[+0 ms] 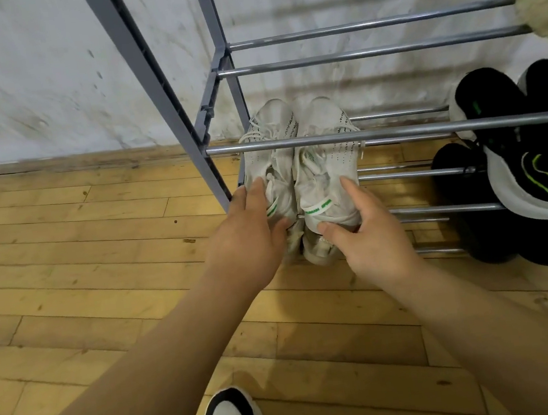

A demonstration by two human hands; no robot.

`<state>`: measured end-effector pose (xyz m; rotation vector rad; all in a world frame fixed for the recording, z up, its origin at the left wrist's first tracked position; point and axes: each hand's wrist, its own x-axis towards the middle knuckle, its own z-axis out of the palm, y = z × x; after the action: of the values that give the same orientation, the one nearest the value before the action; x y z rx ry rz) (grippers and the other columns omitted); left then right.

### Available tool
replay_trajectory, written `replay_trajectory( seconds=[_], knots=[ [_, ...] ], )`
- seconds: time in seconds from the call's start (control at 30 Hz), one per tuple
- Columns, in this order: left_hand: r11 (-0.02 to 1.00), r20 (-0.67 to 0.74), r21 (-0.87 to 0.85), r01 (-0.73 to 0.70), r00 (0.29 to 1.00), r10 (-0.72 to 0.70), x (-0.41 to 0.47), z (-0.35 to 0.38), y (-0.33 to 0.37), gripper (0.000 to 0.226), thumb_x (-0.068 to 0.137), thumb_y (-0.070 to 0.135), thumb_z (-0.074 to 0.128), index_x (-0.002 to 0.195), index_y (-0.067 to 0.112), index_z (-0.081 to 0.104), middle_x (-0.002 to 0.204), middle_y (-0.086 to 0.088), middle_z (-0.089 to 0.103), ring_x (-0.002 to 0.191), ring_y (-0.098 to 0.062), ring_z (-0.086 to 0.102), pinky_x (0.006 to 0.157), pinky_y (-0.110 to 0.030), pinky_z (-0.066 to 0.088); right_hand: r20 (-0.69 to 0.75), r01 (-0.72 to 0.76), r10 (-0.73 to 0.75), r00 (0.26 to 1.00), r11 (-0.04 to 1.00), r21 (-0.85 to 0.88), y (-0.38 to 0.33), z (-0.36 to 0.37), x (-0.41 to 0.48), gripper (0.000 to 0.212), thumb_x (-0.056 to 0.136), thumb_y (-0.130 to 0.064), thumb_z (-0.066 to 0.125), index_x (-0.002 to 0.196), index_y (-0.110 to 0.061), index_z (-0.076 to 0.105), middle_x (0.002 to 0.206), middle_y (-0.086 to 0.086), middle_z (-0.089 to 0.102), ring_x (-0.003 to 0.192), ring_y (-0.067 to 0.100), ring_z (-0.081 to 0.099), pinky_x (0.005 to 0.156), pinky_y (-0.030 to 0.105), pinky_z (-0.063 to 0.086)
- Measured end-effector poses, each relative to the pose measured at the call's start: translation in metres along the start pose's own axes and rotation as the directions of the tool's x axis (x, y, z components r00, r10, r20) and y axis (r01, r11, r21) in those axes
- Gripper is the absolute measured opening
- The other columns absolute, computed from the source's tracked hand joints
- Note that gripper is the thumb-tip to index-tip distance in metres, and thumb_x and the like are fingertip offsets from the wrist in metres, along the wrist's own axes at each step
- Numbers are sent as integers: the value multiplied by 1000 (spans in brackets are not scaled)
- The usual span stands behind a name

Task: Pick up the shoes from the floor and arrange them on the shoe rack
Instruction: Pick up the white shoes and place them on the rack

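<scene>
A front bar [394,133] of the shoe rack [208,8] runs left to right across the white sneakers [323,166], so you can reach them only beneath it, from the near side at the heels. On the left the grey corner post [155,84] stands just beside them. On the right, bare rails [410,175] leave room as far as the black shoes [508,158], which fill that end, and nearer you the wooden floor [83,265] lies open.
</scene>
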<state>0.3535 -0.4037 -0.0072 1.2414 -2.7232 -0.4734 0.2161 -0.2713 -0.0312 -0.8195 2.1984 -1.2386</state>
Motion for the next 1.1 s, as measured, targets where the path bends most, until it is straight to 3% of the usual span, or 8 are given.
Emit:
replay_trajectory(
  seconds=[0.2, 0.43, 0.53, 0.63, 0.7, 0.77, 0.9, 1.1],
  knots=[
    [999, 12, 37, 17, 1000, -18, 2, 0, 0, 72, 104, 51, 46, 162, 28, 11, 170, -1, 20, 142, -28, 47, 95, -44, 51, -23, -11, 11, 1000, 1000, -11, -6, 9, 3, 83, 90, -40, 75, 159, -35, 28, 161, -17, 30, 144, 8, 35, 112, 24, 31],
    [1000, 12, -24, 11, 1000, -11, 2, 3, 1, 74, 103, 49, 49, 161, 30, 7, 169, -2, 21, 135, -32, 53, 91, -46, 53, -7, -13, 13, 1000, 998, -57, -12, 8, 4, 85, 90, -46, 73, 160, -35, 25, 162, -15, 31, 144, 12, 38, 111, 26, 34],
    [1000, 114, -30, -2, 993, 6, -5, -11, 5, 84, 101, 51, 51, 158, 38, -8, 171, -1, 12, 131, -33, 56, 91, -48, 54, 143, -15, 47, 989, 975, -220, -20, -8, -1, 96, 88, -56, 69, 161, -42, 8, 168, -8, 17, 149, 21, 33, 115, 36, 36],
    [996, 221, 72, -52, 975, 35, -24, -39, 25, 94, 98, 56, 53, 157, 41, -18, 172, 0, -3, 138, -36, 48, 100, -47, 50, 406, 101, 137, 904, 852, -513, -28, -58, -22, 105, 85, -64, 66, 158, -48, -8, 171, -1, -9, 155, 28, 20, 119, 40, 32],
    [971, 255, 176, -165, 960, 117, -39, -61, 50, 96, 96, 61, 52, 157, 42, -20, 172, -2, -7, 147, -36, 36, 108, -49, 45, 565, 250, 204, 799, 742, -622, -33, -111, -43, 104, 88, -64, 64, 158, -46, -10, 170, -2, -14, 156, 25, 14, 122, 37, 27],
    [933, 303, 224, -283, 930, 209, -53, -84, 80, 96, 95, 65, 49, 157, 42, -20, 173, -2, -7, 154, -34, 22, 116, -50, 38, 617, 267, 313, 722, 696, -666, -41, -171, -62, 101, 89, -66, 62, 159, -46, -8, 170, -8, -12, 156, 21, 13, 123, 34, 24],
    [827, 407, 200, -526, 812, 418, -69, -114, 161, 94, 95, 67, 51, 159, 42, -13, 172, 3, 3, 154, -30, 22, 120, -50, 31, 505, 66, 453, 735, 693, -718, -40, -281, -92, 96, 86, -72, 60, 160, -45, 4, 168, -6, 20, 143, 25, 43, 113, 38, 42],
    [677, 465, 128, -725, 647, 605, -83, -79, 309, 92, 94, 69, 49, 162, 38, -4, 170, 0, 12, 152, -30, 26, 118, -48, 34, 240, -223, 442, 864, 765, -604, 41, -405, -169, 94, 88, -64, 65, 161, -41, 10, 168, -6, 22, 146, 20, 37, 107, 27, 36]
  ],
)
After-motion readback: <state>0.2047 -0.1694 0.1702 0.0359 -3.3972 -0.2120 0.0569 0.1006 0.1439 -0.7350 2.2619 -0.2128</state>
